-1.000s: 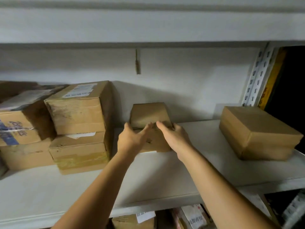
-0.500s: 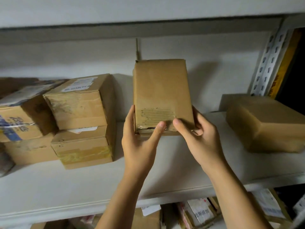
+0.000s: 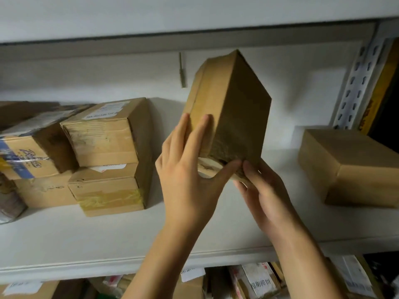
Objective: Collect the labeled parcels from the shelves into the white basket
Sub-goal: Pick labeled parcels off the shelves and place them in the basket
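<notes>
A plain brown cardboard parcel [image 3: 233, 108] is held upright and turned edge-on above the white shelf [image 3: 108, 240]. My left hand [image 3: 190, 175] presses its left face with fingers spread and thumb under the bottom. My right hand [image 3: 265, 195] grips its lower right corner from below. No label shows on the faces turned toward me. The white basket is not in view.
Two stacked labeled boxes [image 3: 110, 154] stand at the left, with a taped box [image 3: 28, 152] beside them. A plain brown box [image 3: 349, 167] lies at the right near the perforated upright [image 3: 356, 83]. More labeled parcels [image 3: 259, 281] fill the shelf below.
The parcel went from lying on the shelf to being lifted upright in both hands, and is now rotated so an edge faces me.
</notes>
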